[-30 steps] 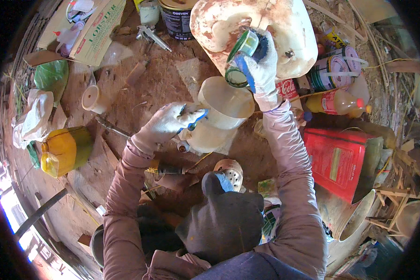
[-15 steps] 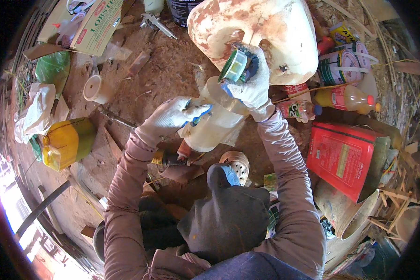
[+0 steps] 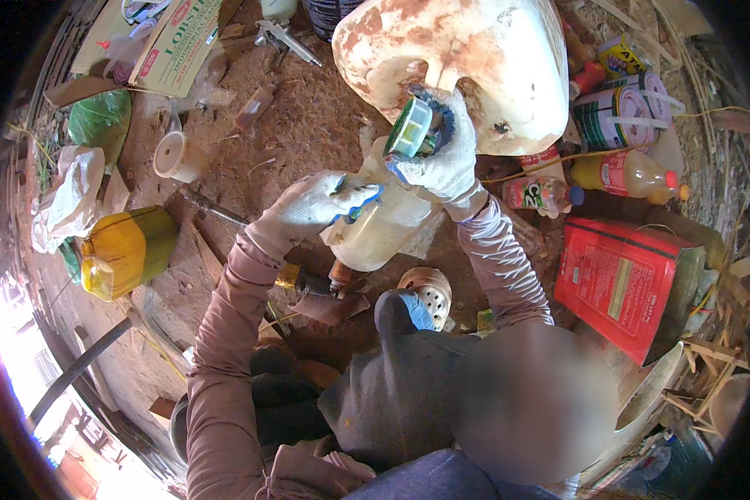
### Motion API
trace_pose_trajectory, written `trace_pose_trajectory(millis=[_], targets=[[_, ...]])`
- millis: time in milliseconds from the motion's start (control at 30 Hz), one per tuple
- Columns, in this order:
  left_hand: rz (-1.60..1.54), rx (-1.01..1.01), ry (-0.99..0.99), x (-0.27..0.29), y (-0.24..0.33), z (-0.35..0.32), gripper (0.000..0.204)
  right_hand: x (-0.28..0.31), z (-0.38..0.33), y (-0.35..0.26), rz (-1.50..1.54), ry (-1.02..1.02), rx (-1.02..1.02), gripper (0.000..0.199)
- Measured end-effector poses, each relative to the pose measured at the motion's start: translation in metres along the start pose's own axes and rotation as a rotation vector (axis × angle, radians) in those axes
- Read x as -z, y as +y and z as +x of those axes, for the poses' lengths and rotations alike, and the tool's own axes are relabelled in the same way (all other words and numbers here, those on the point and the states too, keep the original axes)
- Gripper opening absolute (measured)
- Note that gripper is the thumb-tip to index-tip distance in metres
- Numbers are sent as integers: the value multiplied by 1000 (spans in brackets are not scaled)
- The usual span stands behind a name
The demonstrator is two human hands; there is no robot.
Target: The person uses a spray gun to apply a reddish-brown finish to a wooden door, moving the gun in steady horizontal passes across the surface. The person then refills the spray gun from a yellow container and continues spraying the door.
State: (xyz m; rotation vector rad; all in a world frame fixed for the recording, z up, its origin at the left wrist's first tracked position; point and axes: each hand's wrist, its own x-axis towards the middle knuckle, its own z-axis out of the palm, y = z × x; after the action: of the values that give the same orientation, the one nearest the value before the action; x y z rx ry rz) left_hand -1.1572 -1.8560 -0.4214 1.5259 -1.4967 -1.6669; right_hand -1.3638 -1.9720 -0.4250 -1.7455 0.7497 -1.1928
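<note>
Both my hands wear white knit gloves with blue palms and fingertips. My right hand [image 3: 443, 150] is wrapped round a small round can [image 3: 410, 127] with a green wall and pale rim. The can is tipped on its side above a translucent cut plastic container [image 3: 379, 237]. What is inside the can cannot be made out. At the container's left side, my left hand [image 3: 312, 204] has its fingers closed against the wall, gripping it. Just beyond the can lies a large, dirty white plastic jerrycan [image 3: 508, 75].
A spray gun [image 3: 287, 42], a small tub [image 3: 179, 158] and a yellow jug [image 3: 129, 250] stand left on dirt ground. Drink bottles [image 3: 625, 175], paint pails [image 3: 612, 117] and a red tin [image 3: 617, 283] are right. A perforated clog [image 3: 429, 296] is near me.
The can in my right hand has come slightly down and left. My left hand keeps its place on the container. The surroundings have shifted a little to the right on the right side.
</note>
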Motion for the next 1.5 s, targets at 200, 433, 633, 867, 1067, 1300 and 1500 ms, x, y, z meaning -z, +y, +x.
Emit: trace_pose_trajectory(millis=[200,433,633,867,1067,1300,1500], targets=[[-32,-85,45,-2,-29,1,34,-2,2,-4,73,12,-29,79],[19,-9,-13,-1,9,0,38,0,0,-3,72,-14,-98,79],[4,33,-9,-2,23,-2,38,-2,1,-3,72,32,22,79],[-45,58,-8,-3,27,-3,37,-1,1,3,43,37,48,83],[-9,18,8,-4,23,-3,35,-1,-1,4,34,32,36,83],[-28,10,-20,-4,27,-2,34,-3,0,2,45,52,85,81],[18,-74,-10,-3,31,-4,35,10,13,-5,148,35,-31,76]])
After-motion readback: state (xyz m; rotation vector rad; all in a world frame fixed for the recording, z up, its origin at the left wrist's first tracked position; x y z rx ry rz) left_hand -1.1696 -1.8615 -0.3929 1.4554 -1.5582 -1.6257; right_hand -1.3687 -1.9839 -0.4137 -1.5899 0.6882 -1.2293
